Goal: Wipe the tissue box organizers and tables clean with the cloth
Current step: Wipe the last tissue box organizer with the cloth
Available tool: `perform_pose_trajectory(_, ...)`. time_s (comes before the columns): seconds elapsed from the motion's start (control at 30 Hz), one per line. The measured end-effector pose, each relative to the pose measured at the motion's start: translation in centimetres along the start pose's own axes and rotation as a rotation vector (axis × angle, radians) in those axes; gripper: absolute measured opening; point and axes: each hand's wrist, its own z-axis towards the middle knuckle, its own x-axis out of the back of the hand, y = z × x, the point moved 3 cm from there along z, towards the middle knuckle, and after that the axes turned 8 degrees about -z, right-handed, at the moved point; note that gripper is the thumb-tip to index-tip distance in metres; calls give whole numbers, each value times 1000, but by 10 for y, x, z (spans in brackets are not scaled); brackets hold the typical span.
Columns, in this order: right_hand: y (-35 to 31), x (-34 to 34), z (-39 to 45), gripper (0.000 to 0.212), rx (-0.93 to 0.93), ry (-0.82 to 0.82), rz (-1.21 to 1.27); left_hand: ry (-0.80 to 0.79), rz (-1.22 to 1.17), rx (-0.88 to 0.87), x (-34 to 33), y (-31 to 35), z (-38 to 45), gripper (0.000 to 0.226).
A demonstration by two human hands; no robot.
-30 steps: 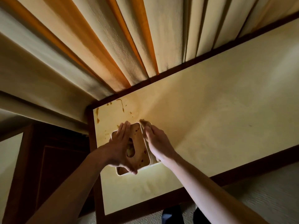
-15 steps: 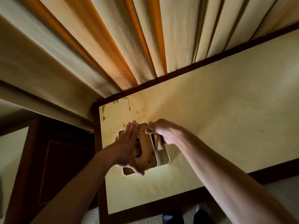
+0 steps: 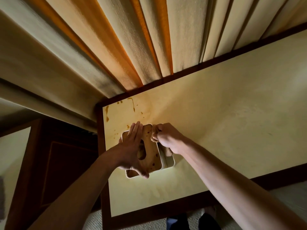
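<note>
White tissue box organizer point(image 3: 168, 161) with brown-spotted wooden lid, left hand point(image 3: 132, 146) flat on it, right hand point(image 3: 167, 138) gripping cloth point(image 3: 154, 136)

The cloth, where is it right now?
Head view: the cloth is bunched in the right hand, against the far right edge of the tissue box organizer.

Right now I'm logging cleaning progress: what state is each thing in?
Tissue box: on the table, lid spotted brown.
Cloth: bunched, on the lid's far corner.
Table: brown streaks near its far left corner.
Left hand: flat on the lid.
Right hand: gripping the cloth.
</note>
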Motion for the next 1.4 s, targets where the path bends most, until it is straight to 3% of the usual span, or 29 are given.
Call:
perform_pose_trajectory(0.13,11,-1,-8,32,19,198,118,-2,8,-1,-1,-1,2,167)
perform_pose_trajectory(0.37,18,-5,-18,35,11,202,220,6,10,-16,-1,-2,2,168)
perform_pose_trajectory(0.5,4,-8,-2,33,-9,126,229,11,12,-11,-1,-2,1,168)
perform_pose_trajectory(0.73,-2,6,23,31,-173,-166,160,2,10,-5,-1,-2,1,168)
perform_pose_trajectory(0.83,1,11,29,17,-181,-186,152,-4,17,-8,-1,-2,2,167)
perform_pose_trajectory(0.93,-2,7,26,30,-150,-185,73,-6,25,-2,-2,-3,3,168)
perform_pose_trajectory(1.17,4,-3,-11,27,74,90,-9,2,20,-25,-3,-4,4,168)
perform_pose_trajectory(1.27,14,-1,-29,32,118,55,113,10,14,-36,-2,-5,3,168)
perform_pose_trajectory(1.4,23,19,-55,34,160,53,512,12,1,-34,-2,-5,1,168)
